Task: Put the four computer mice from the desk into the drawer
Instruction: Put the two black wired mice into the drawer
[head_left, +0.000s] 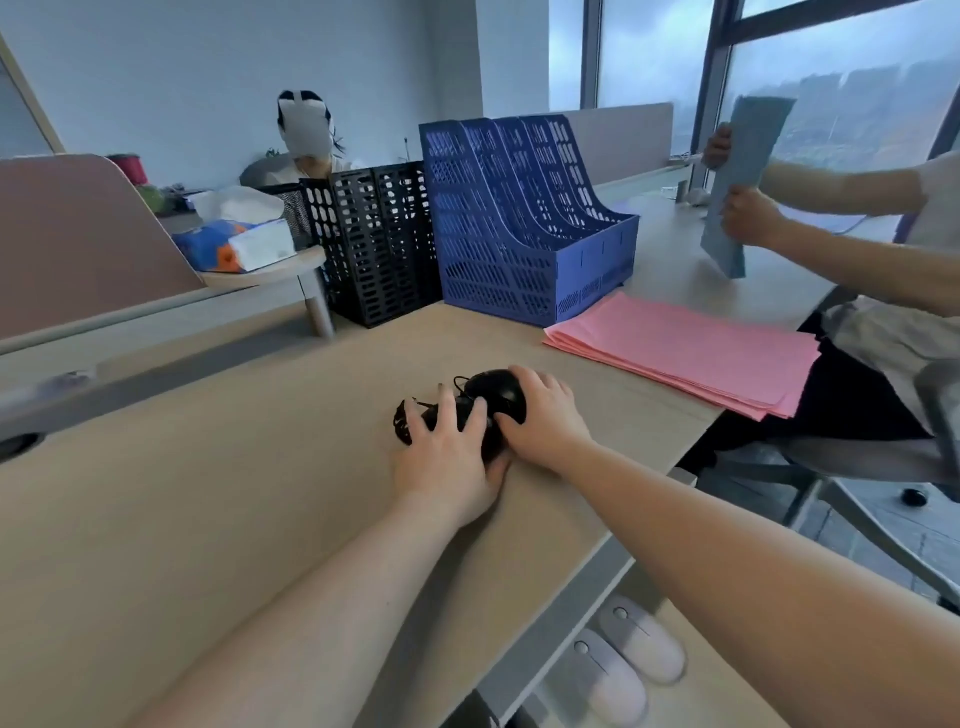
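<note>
Two black wired mice with bundled cords lie close together on the wooden desk (208, 509). My left hand (447, 457) covers the nearer black mouse (415, 423), fingers curled over it. My right hand (545, 421) rests on the farther black mouse (493, 392), gripping its side. Below the desk edge the open drawer (727, 675) holds two white mice, one (644, 644) beside the other (608, 680), lying side by side.
A stack of pink paper (685, 353) lies right of the mice. A blue file rack (524, 218) and a black one (379, 244) stand behind. A person at the right holds a blue folder (743, 182); another person sits behind the racks.
</note>
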